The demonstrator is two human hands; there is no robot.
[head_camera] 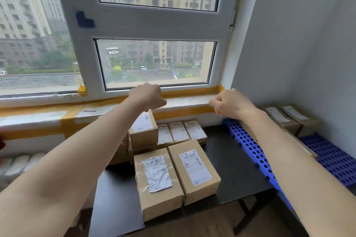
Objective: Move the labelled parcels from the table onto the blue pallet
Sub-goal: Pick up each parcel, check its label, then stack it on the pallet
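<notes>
Cardboard parcels (174, 177) on table (238, 169); left hand (147, 97) & right hand (232, 105) loosely curled, holding nothing.

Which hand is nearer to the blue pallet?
Right. The right hand is raised just above the blue pallet; the left hand is further left, over the stacked parcel.

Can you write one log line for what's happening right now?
hands: left and right raised, holding nothing | parcels: on table | pallet: some parcels loaded
</notes>
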